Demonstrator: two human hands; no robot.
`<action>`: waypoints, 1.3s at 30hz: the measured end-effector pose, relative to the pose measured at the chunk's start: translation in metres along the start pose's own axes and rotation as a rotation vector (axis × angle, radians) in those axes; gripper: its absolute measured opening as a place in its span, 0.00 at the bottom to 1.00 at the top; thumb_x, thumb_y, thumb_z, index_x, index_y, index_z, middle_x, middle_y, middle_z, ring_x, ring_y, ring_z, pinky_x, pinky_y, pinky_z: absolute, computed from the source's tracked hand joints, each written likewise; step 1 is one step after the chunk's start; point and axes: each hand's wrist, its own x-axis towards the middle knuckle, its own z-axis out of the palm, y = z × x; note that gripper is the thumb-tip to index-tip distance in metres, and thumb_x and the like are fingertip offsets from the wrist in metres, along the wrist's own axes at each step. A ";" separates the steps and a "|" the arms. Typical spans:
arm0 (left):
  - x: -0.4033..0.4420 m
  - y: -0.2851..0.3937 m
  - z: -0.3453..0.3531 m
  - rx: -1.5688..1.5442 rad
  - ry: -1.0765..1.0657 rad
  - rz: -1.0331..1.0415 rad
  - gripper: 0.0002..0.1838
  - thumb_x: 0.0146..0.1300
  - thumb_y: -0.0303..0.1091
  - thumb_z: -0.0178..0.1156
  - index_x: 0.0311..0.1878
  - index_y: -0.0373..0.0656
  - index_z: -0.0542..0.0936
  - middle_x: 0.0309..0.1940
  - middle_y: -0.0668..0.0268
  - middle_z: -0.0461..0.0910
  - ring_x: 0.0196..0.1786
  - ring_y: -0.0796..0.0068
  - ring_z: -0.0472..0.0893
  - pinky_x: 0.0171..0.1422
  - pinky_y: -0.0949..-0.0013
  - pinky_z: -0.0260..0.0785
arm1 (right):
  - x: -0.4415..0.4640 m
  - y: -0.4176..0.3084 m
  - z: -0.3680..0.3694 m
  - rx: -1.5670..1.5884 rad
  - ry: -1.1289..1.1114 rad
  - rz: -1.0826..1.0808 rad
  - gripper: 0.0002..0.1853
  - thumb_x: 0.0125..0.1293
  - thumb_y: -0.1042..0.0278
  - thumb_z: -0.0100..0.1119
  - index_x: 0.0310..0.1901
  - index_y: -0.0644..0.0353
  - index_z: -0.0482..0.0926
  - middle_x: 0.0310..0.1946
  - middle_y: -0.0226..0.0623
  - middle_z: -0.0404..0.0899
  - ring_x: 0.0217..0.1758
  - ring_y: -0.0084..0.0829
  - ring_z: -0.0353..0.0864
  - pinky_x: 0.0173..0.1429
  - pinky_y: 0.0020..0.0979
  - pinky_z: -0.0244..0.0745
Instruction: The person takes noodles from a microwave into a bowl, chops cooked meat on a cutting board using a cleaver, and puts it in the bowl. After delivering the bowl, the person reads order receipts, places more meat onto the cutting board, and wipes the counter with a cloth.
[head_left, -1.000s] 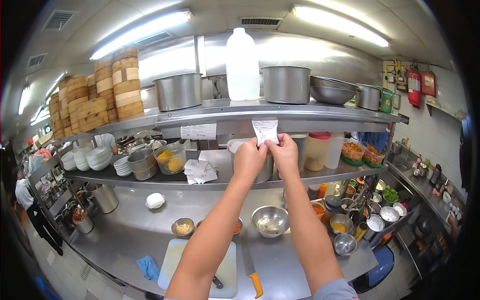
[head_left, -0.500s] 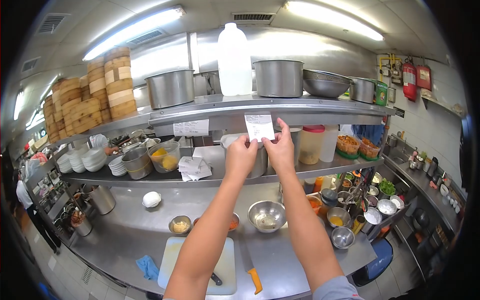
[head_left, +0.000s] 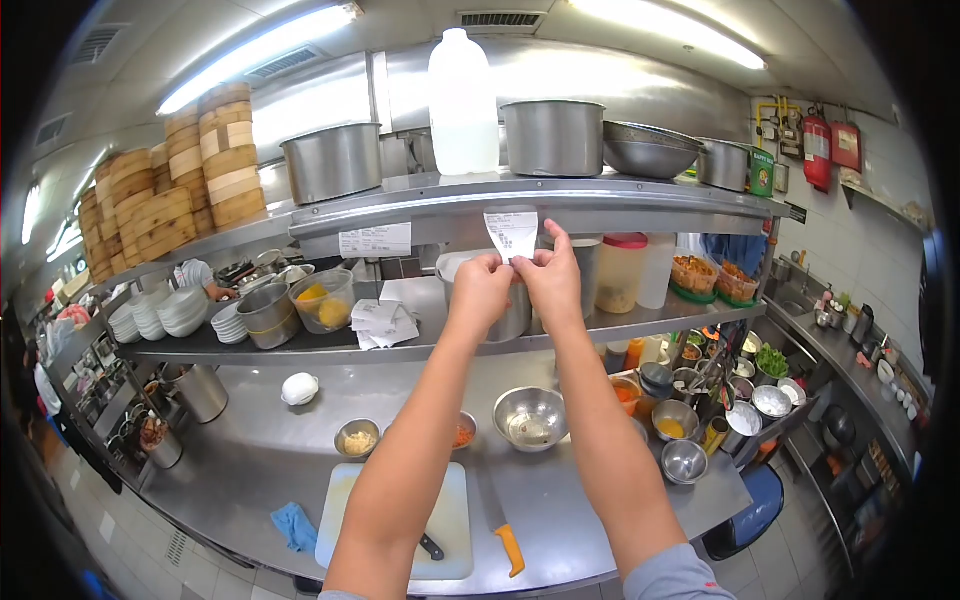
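L hand (head_left: 482, 290) & R hand (head_left: 548, 284) raised, arms outstretched.

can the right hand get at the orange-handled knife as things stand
Probably yes: nothing covers the knife's orange handle on the counter. The right hand is pinching the paper slip, though, so it would likely have to free its grip first.

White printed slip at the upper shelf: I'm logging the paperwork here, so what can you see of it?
The small white paper slip carries dark print, too small to read. It stands roughly upright, wider at the top and narrowing below. Fingers of the left hand and right hand hold its lower end. Its top lies at the front edge of the grey metal upper shelf; whether it is tucked in there, I cannot tell.
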 end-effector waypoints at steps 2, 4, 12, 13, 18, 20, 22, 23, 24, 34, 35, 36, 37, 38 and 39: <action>-0.006 0.002 -0.003 -0.042 -0.034 -0.038 0.16 0.71 0.35 0.60 0.54 0.35 0.85 0.37 0.63 0.89 0.24 0.79 0.79 0.24 0.72 0.69 | 0.001 0.005 0.000 0.158 -0.051 0.018 0.42 0.63 0.75 0.70 0.77 0.64 0.62 0.41 0.41 0.89 0.42 0.29 0.88 0.48 0.32 0.82; -0.012 -0.001 -0.006 -0.084 -0.062 -0.074 0.17 0.71 0.35 0.60 0.58 0.36 0.83 0.38 0.63 0.88 0.23 0.80 0.78 0.23 0.73 0.68 | -0.006 0.006 -0.007 0.163 -0.059 0.031 0.40 0.65 0.75 0.69 0.77 0.64 0.62 0.40 0.38 0.87 0.42 0.27 0.87 0.47 0.30 0.82; -0.127 -0.092 -0.054 -0.315 -0.065 -0.191 0.11 0.77 0.37 0.60 0.51 0.39 0.77 0.36 0.62 0.84 0.24 0.79 0.78 0.22 0.77 0.65 | -0.137 0.073 -0.099 0.267 -0.471 0.367 0.28 0.72 0.71 0.66 0.71 0.64 0.69 0.41 0.34 0.82 0.39 0.23 0.83 0.42 0.28 0.79; -0.145 -0.115 -0.070 -0.323 -0.116 -0.271 0.10 0.77 0.37 0.59 0.49 0.40 0.77 0.36 0.62 0.84 0.24 0.79 0.79 0.22 0.77 0.65 | -0.163 0.097 -0.116 0.222 -0.619 0.446 0.25 0.73 0.68 0.66 0.68 0.64 0.73 0.39 0.32 0.83 0.38 0.24 0.83 0.44 0.28 0.80; -0.216 -0.216 -0.168 -0.282 0.136 -0.457 0.11 0.77 0.40 0.62 0.47 0.42 0.79 0.34 0.63 0.85 0.26 0.77 0.80 0.25 0.73 0.69 | -0.323 0.192 -0.192 0.282 -0.813 0.952 0.18 0.78 0.68 0.61 0.65 0.62 0.77 0.36 0.30 0.82 0.36 0.22 0.81 0.44 0.28 0.79; -0.243 -0.243 -0.217 -0.216 0.333 -0.465 0.11 0.77 0.42 0.61 0.45 0.43 0.79 0.33 0.63 0.85 0.25 0.77 0.80 0.24 0.73 0.70 | -0.383 0.204 -0.206 0.253 -0.777 1.153 0.17 0.79 0.65 0.60 0.64 0.61 0.78 0.33 0.27 0.79 0.34 0.20 0.78 0.41 0.27 0.77; -0.274 -0.258 -0.266 -0.241 0.487 -0.457 0.12 0.77 0.44 0.62 0.42 0.45 0.78 0.32 0.64 0.84 0.24 0.77 0.79 0.24 0.73 0.70 | -0.423 0.186 -0.196 0.171 -0.776 1.229 0.20 0.78 0.57 0.62 0.63 0.61 0.79 0.39 0.31 0.82 0.39 0.24 0.81 0.46 0.30 0.80; -0.289 -0.264 -0.290 -0.257 0.545 -0.453 0.13 0.77 0.45 0.62 0.41 0.46 0.78 0.31 0.65 0.83 0.23 0.78 0.79 0.23 0.73 0.70 | -0.438 0.169 -0.182 0.124 -0.779 1.196 0.22 0.76 0.53 0.63 0.62 0.60 0.80 0.45 0.37 0.86 0.46 0.28 0.85 0.52 0.33 0.84; -0.303 -0.269 -0.312 -0.250 0.606 -0.461 0.13 0.77 0.46 0.62 0.40 0.47 0.77 0.30 0.66 0.82 0.23 0.78 0.78 0.23 0.73 0.69 | -0.461 0.183 -0.169 0.179 -0.897 1.113 0.17 0.76 0.60 0.64 0.60 0.59 0.81 0.38 0.32 0.84 0.35 0.23 0.78 0.40 0.28 0.75; -0.436 -0.389 -0.548 -0.143 0.814 -0.567 0.10 0.75 0.43 0.61 0.50 0.49 0.78 0.34 0.69 0.80 0.26 0.78 0.79 0.26 0.73 0.70 | -0.490 0.138 0.083 0.196 -1.207 0.963 0.17 0.79 0.62 0.63 0.63 0.56 0.79 0.30 0.24 0.77 0.32 0.17 0.74 0.38 0.25 0.73; -0.443 -0.383 -0.567 -0.099 0.846 -0.590 0.08 0.74 0.39 0.62 0.49 0.49 0.78 0.34 0.68 0.80 0.26 0.78 0.78 0.26 0.73 0.70 | -0.497 0.130 0.111 0.218 -1.203 0.995 0.17 0.78 0.63 0.64 0.63 0.57 0.79 0.30 0.25 0.78 0.33 0.17 0.75 0.37 0.26 0.73; -0.455 -0.384 -0.591 -0.104 0.887 -0.576 0.07 0.73 0.37 0.62 0.49 0.48 0.77 0.34 0.67 0.80 0.26 0.77 0.78 0.26 0.73 0.71 | -0.509 0.125 0.136 0.265 -1.197 1.038 0.16 0.78 0.64 0.64 0.62 0.58 0.79 0.31 0.26 0.79 0.32 0.18 0.76 0.37 0.25 0.72; -0.468 -0.388 -0.620 -0.131 0.884 -0.539 0.07 0.72 0.35 0.63 0.48 0.48 0.77 0.34 0.66 0.80 0.25 0.77 0.78 0.26 0.73 0.71 | -0.521 0.118 0.159 0.308 -1.196 1.090 0.15 0.77 0.66 0.64 0.61 0.60 0.80 0.31 0.28 0.80 0.32 0.18 0.76 0.36 0.25 0.72; -0.479 -0.385 -0.647 -0.131 0.911 -0.545 0.07 0.71 0.34 0.63 0.48 0.47 0.76 0.34 0.66 0.80 0.25 0.76 0.78 0.25 0.72 0.71 | -0.528 0.104 0.181 0.240 -1.252 1.122 0.15 0.77 0.67 0.63 0.61 0.60 0.80 0.32 0.28 0.81 0.32 0.18 0.77 0.37 0.24 0.73; -0.486 -0.381 -0.674 -0.100 0.978 -0.577 0.08 0.71 0.34 0.64 0.47 0.47 0.76 0.35 0.65 0.81 0.24 0.77 0.78 0.24 0.72 0.69 | -0.533 0.088 0.206 0.168 -1.299 1.141 0.14 0.78 0.69 0.63 0.61 0.59 0.80 0.32 0.28 0.81 0.32 0.18 0.77 0.37 0.23 0.74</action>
